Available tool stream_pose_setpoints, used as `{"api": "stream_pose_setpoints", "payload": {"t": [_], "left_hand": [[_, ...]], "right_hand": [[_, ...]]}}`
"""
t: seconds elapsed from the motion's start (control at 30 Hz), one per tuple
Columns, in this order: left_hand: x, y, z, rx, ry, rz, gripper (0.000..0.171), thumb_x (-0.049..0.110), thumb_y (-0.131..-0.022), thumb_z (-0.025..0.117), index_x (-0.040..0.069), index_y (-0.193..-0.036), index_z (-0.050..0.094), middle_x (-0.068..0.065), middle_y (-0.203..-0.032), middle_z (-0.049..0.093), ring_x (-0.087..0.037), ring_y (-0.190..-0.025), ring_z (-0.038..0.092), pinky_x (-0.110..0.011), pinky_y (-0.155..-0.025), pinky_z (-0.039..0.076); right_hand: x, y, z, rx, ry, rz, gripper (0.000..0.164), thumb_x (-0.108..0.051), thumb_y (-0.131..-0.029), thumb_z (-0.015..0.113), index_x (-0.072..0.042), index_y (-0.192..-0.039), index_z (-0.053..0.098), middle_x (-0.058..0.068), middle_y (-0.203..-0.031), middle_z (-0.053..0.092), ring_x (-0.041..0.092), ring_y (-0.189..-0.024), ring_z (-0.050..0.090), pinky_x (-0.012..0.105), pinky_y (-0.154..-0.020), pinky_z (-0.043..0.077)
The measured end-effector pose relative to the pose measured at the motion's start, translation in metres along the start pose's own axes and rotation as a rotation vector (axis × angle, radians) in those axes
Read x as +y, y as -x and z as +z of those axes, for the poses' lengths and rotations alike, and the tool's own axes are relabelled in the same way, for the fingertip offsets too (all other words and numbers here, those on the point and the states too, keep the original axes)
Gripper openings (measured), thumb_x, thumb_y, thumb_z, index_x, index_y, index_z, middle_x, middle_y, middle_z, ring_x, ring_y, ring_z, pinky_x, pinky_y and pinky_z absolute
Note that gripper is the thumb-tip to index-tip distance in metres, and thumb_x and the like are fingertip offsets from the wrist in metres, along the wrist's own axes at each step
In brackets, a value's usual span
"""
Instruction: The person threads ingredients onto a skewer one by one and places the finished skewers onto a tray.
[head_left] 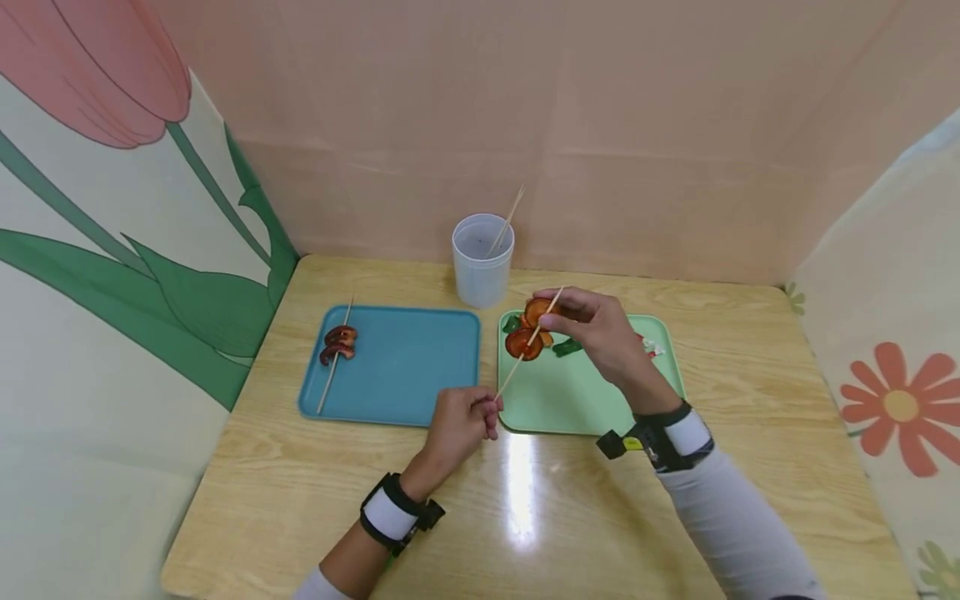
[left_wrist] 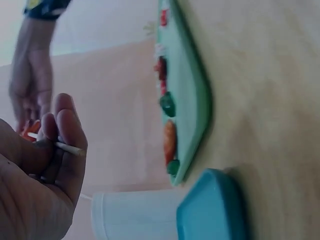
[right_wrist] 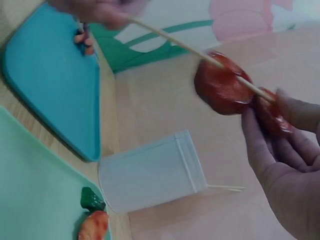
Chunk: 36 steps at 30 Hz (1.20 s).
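Observation:
My left hand (head_left: 462, 425) pinches the lower end of a wooden skewer (head_left: 512, 376), which slants up to the right over the green tray (head_left: 577, 400). Two glossy reddish-brown round slices are threaded on it. The lower slice (right_wrist: 222, 84) sits partway along the stick. My right hand (head_left: 600, 333) grips the upper slice (right_wrist: 270, 112) between thumb and fingers, close to the skewer's tip. In the left wrist view the stick's blunt end (left_wrist: 70, 148) pokes out between the left fingers.
A blue tray (head_left: 412, 367) on the left holds a skewer with brown curled pieces (head_left: 340, 343). Behind the trays stands a white tub (head_left: 483, 275) with thin skewers (head_left: 510, 217). Green pieces (head_left: 567, 347) and red-and-white bits (head_left: 651, 347) lie on the green tray.

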<state>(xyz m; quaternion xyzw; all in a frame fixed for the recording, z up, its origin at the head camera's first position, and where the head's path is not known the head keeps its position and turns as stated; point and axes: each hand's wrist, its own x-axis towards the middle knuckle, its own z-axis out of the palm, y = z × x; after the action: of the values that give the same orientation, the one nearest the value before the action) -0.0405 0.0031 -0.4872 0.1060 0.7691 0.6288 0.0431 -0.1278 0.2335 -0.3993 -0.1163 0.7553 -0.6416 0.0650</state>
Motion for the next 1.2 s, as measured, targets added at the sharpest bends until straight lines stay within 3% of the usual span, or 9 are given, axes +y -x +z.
{"api": "stream_pose_setpoints", "payload": {"t": [0.23, 0.5, 0.73, 0.8, 0.97, 1.03, 1.1, 1.2], "left_hand": [[0.008, -0.006, -0.002, 0.024, -0.017, -0.02, 0.021, -0.013, -0.092, 0.059, -0.005, -0.08, 0.074, -0.013, -0.059, 0.062, -0.006, -0.044, 0.056, -0.023, -0.043, 0.055], [0.004, -0.007, -0.002, 0.067, -0.045, -0.013, 0.021, -0.014, -0.09, 0.059, -0.005, -0.078, 0.074, -0.012, -0.057, 0.063, -0.005, -0.043, 0.054, -0.021, -0.042, 0.052], [0.007, -0.017, 0.001, 0.05, -0.013, -0.017, 0.022, -0.017, -0.088, 0.056, -0.006, -0.087, 0.075, -0.014, -0.068, 0.068, -0.007, -0.046, 0.057, -0.023, -0.044, 0.054], [0.008, -0.02, 0.0, 0.049, 0.003, -0.026, 0.023, -0.018, -0.087, 0.055, -0.008, -0.089, 0.075, -0.017, -0.072, 0.07, -0.008, -0.047, 0.057, -0.022, -0.045, 0.054], [0.009, -0.019, -0.007, 0.097, -0.016, -0.02, 0.021, -0.016, -0.09, 0.056, -0.008, -0.088, 0.075, -0.017, -0.074, 0.071, -0.012, -0.049, 0.058, -0.022, -0.045, 0.055], [0.008, -0.017, -0.012, 0.121, -0.041, -0.007, 0.02, -0.015, -0.091, 0.057, -0.006, -0.085, 0.075, -0.015, -0.071, 0.07, -0.012, -0.049, 0.058, -0.022, -0.045, 0.055], [0.007, -0.014, -0.016, 0.133, -0.05, -0.005, 0.019, -0.014, -0.091, 0.059, -0.006, -0.084, 0.075, -0.014, -0.069, 0.068, -0.012, -0.05, 0.058, -0.022, -0.045, 0.055], [0.004, -0.007, -0.021, 0.131, -0.083, 0.008, 0.018, -0.013, -0.091, 0.061, -0.004, -0.083, 0.075, -0.016, -0.065, 0.068, -0.012, -0.05, 0.059, -0.021, -0.044, 0.054]], "right_hand": [[0.005, 0.003, 0.003, 0.04, -0.031, 0.007, 0.034, -0.018, -0.093, 0.076, -0.002, -0.123, 0.072, -0.002, -0.125, 0.074, 0.012, -0.105, 0.073, 0.023, -0.086, 0.062], [0.01, 0.006, 0.007, 0.042, 0.007, -0.043, 0.035, -0.019, -0.092, 0.077, -0.007, -0.125, 0.073, 0.002, -0.123, 0.074, 0.014, -0.104, 0.073, 0.025, -0.084, 0.063], [0.021, 0.012, 0.028, -0.031, -0.021, 0.007, 0.041, -0.017, -0.092, 0.078, 0.0, -0.128, 0.07, 0.002, -0.112, 0.078, 0.011, -0.103, 0.074, 0.026, -0.088, 0.062], [0.023, 0.012, 0.032, -0.011, -0.029, -0.004, 0.041, -0.017, -0.092, 0.077, 0.0, -0.128, 0.069, 0.003, -0.113, 0.078, 0.01, -0.103, 0.074, 0.026, -0.087, 0.062], [0.028, 0.01, 0.026, -0.061, 0.014, -0.001, 0.049, -0.022, -0.097, 0.07, -0.01, -0.144, 0.06, 0.009, -0.134, 0.07, 0.019, -0.12, 0.069, 0.03, -0.098, 0.059], [0.037, 0.008, 0.01, -0.063, 0.102, 0.026, 0.053, -0.026, -0.1, 0.065, -0.015, -0.15, 0.053, 0.01, -0.142, 0.065, 0.024, -0.129, 0.064, 0.036, -0.105, 0.055], [0.051, 0.008, -0.014, -0.01, 0.292, 0.056, 0.053, -0.031, -0.102, 0.062, -0.015, -0.151, 0.051, 0.011, -0.143, 0.063, 0.029, -0.131, 0.062, 0.044, -0.107, 0.054], [0.08, 0.01, -0.054, 0.11, 0.616, 0.137, 0.049, -0.03, -0.102, 0.065, -0.003, -0.142, 0.058, 0.021, -0.135, 0.066, 0.04, -0.124, 0.063, 0.055, -0.103, 0.053]]}}
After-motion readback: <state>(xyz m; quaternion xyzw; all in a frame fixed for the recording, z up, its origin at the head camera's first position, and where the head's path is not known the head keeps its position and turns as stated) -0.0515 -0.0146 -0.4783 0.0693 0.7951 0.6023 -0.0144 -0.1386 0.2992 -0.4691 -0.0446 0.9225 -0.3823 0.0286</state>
